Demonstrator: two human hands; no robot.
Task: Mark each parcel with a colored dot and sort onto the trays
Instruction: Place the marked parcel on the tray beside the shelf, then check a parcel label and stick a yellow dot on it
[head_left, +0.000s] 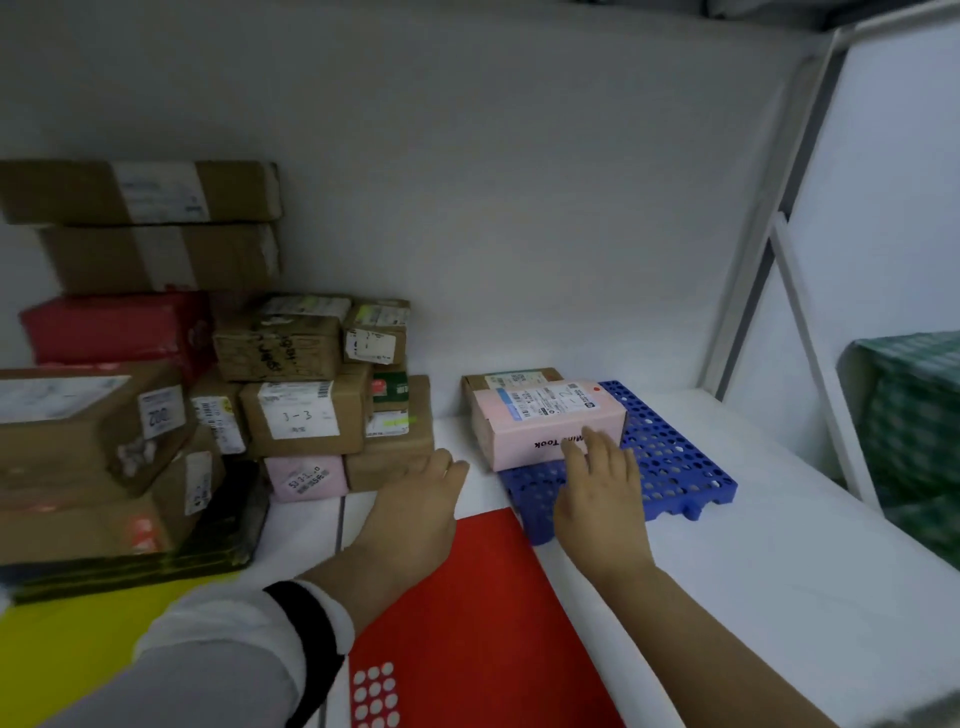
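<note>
A pink parcel (545, 423) with a white label and a small red dot lies on the blue perforated tray (670, 457); a brown parcel (511, 378) sits behind it. My right hand (597, 486) reaches over the tray's front with straight fingers, fingertips at the pink parcel's near side. My left hand (421, 499) hovers open above the white table, just right of a brown parcel (389, 457) at the foot of the stack. A red sheet (467, 613) lies in front, with a red dot-sticker sheet (375, 693) at its near edge.
A tall stack of brown, red and pink parcels (171, 374) fills the left side, on a dark tray. A yellow sheet (67, 644) lies at the near left. White walls enclose the back; a white frame (810, 332) and green checked fabric (914, 431) stand right.
</note>
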